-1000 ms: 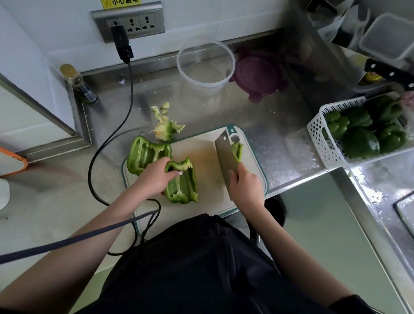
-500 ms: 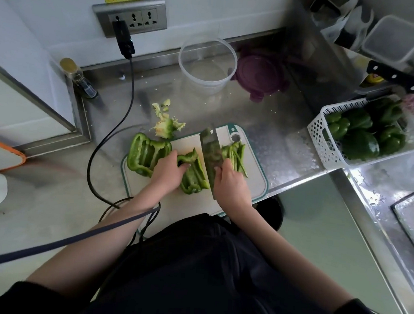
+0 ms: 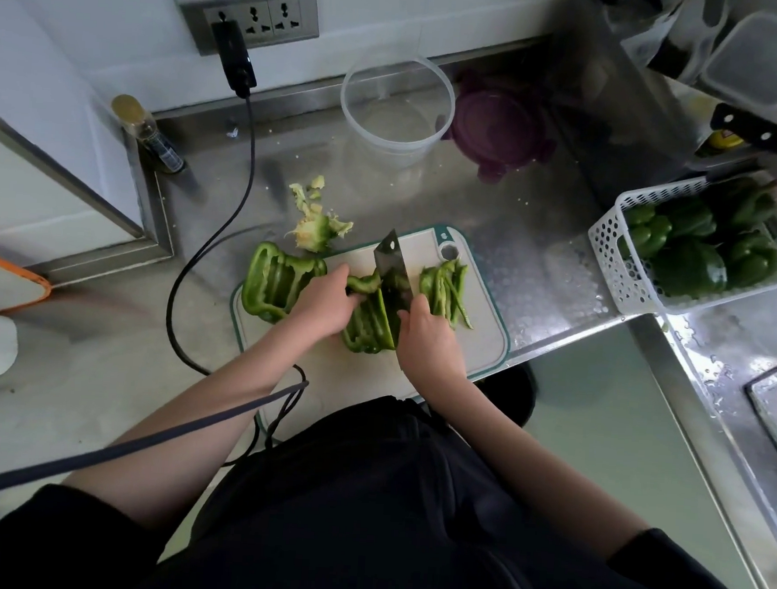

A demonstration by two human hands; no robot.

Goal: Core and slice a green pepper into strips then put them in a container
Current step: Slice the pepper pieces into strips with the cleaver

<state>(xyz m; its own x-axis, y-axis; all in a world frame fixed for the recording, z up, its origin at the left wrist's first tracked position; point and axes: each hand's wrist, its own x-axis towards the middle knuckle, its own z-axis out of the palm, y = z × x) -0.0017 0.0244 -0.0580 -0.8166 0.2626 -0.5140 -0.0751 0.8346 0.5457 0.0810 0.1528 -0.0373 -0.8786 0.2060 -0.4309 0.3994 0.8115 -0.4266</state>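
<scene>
- Steel counter [image 3: 538,267] runs along a white wall, with a socket strip [image 3: 249,10] on the wall and a black cable [image 3: 227,220] trailing down to the near left.
- We see a pale cutting board [image 3: 479,345] with a teal rim at the counter's near edge.
- Left hand [image 3: 327,302] presses down on a pepper piece [image 3: 366,325] mid-board, fingers curled over its far left part.
- Right hand [image 3: 429,337] grips the handle of a cleaver [image 3: 392,276]; the blade stands on edge against the right side of that pepper piece.
- Cut strips [image 3: 446,288] lie in a loose pile just right of the blade, on the board.
- A larger opened pepper section [image 3: 273,282] lies at the board's left edge, partly under the left hand.
- Pepper core [image 3: 315,230] and scraps sit on the counter just beyond the board's far left corner.
- Clear round container [image 3: 396,108] stands far from the board near the wall, no strips in it; a purple lid [image 3: 501,128] lies just to its right.
- White perforated basket [image 3: 616,258] at the right holds whole green peppers [image 3: 693,263].
- Small bottle [image 3: 146,134] stands in the far left corner.
- We note a black-handled knife [image 3: 760,137] at the far right, beyond the basket.
</scene>
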